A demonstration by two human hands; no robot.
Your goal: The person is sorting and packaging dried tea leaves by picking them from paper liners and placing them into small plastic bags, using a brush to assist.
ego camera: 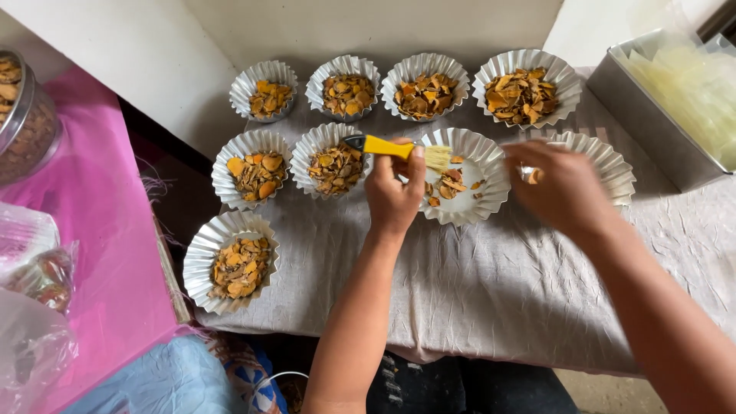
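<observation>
While the left hand (393,192) closes its fingers round the yellow handle of a small brush (399,149), the pale bristles lie over the rim of a fluted foil cup (491,192) near the middle of the cloth. That cup is shiny, pleated like a cake mould, and holds only a few dried orange chips (447,186) (thin, curled, irregular slices). The right hand (563,188) hovers over the cup (613,165) just beside it, fingertips pinched together on a small orange piece; motion blur softens the details.

Nine such foil cups can be counted: four in the far row, four in the middle row and one alone at the near left (234,262). Seven are heaped with chips, one is nearly bare, and the ninth is mostly hidden by the right hand.

They all stand on a wrinkled grey cloth (475,291) draped over the table. At the right sits a rectangular metal tray (652,123) of pale translucent sheets; at the left, a pink sheet (100,253) with a round jar (27,115) and clear plastic bags (34,268).
</observation>
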